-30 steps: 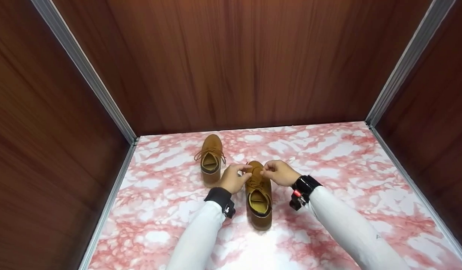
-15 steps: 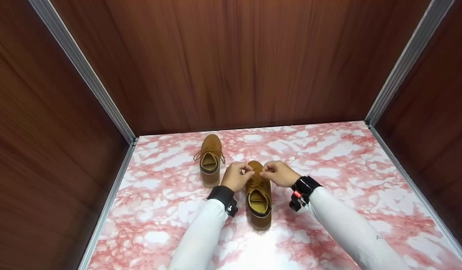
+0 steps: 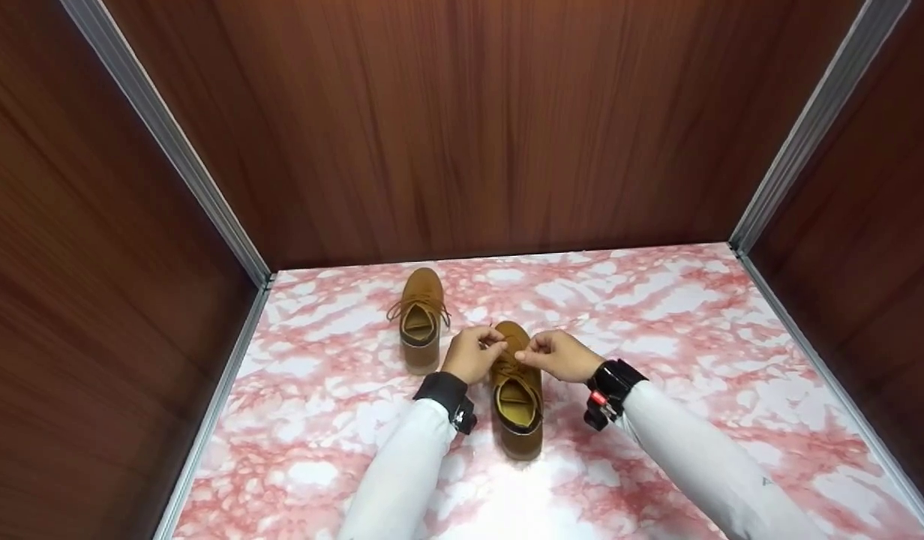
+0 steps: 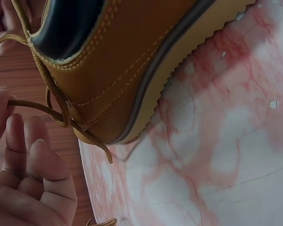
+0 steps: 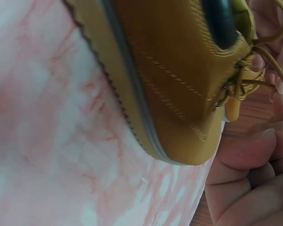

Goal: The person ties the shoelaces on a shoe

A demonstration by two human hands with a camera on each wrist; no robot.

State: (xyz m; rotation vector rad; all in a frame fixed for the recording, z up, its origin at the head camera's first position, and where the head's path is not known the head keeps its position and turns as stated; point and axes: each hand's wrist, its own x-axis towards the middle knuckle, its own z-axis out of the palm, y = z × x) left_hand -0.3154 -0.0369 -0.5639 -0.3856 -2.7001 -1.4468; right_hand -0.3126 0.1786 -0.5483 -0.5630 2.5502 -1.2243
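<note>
A tan lace-up shoe (image 3: 523, 444) stands upright with its toe pointing away from me, both hands above its front. My left hand (image 3: 469, 355) is on its left side, thumb and finger pinching a brown shoelace (image 4: 35, 105), as the left wrist view shows. Opposite it, my right hand (image 3: 565, 355) has thumb and forefinger together on the lace at the right. In the right wrist view, lace strands (image 5: 259, 84) run from the eyelets toward the fingers; the pinch point is partly hidden. One loose lace end hangs over the shoe's side.
A matching tan shoe (image 3: 423, 286), its lace tied in a bow, stands farther back to the left. Both are on a red-and-white marbled surface (image 3: 319, 427). Brown wood-look panels (image 3: 462, 135) with metal corner strips (image 3: 199, 169) enclose the back and sides.
My left hand has shifted slightly right and its finger and thumb have closed together. My right hand has moved slightly down toward me. Both shoes stay in place.
</note>
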